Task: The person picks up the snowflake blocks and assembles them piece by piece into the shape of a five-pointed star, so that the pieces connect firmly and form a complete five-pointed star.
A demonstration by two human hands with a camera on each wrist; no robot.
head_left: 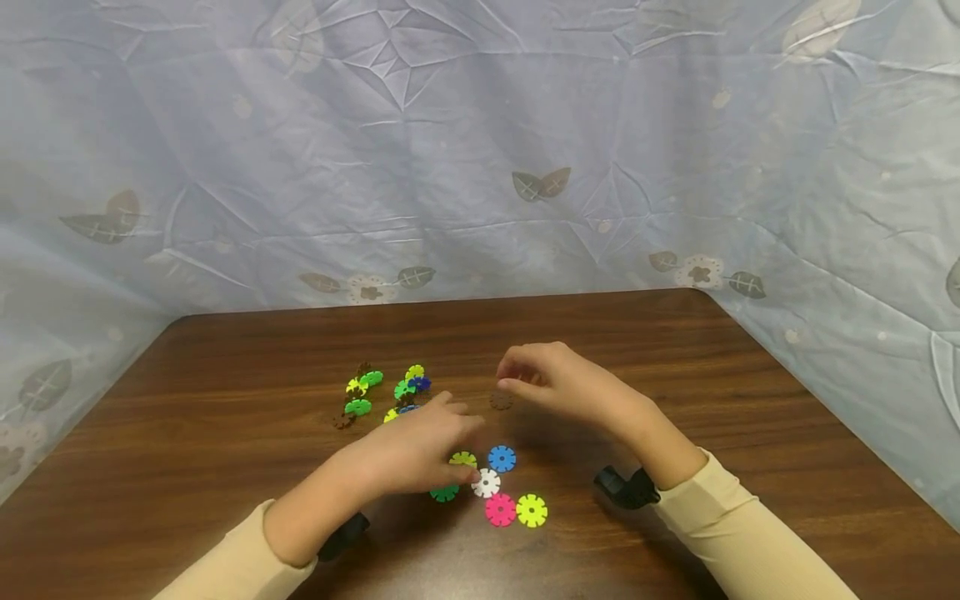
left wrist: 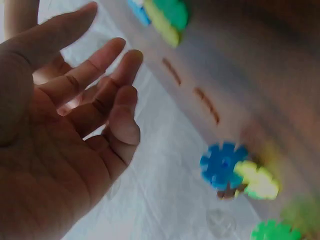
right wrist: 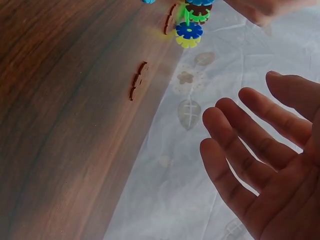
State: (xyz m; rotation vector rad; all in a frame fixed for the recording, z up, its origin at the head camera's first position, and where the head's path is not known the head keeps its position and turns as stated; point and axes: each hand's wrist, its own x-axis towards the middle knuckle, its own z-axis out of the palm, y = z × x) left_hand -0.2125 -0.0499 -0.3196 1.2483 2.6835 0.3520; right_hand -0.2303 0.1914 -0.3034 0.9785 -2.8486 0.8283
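My left hand (head_left: 416, 446) hovers over a group of notched plastic discs, its fingers loosely bent with nothing between them. Below it lie a white disc (head_left: 486, 485), a blue disc (head_left: 502, 458), a pink disc (head_left: 500, 510), a bright yellow disc (head_left: 532, 511), and a green disc (head_left: 445, 493) and a yellow-green disc (head_left: 463, 458) that the hand partly covers. My right hand (head_left: 562, 383) is raised near a brown disc (head_left: 501, 401) lying flat on the table. In the right wrist view its palm is bare and the fingers are spread, apart from the brown disc (right wrist: 139, 81).
More notched discs in green, yellow, blue and brown lie in two loose piles, the left pile (head_left: 358, 407) and another pile (head_left: 405, 389) beside it. The brown wooden table (head_left: 675, 400) ends at a pale leaf-patterned cloth (head_left: 465, 167) behind and at both sides.
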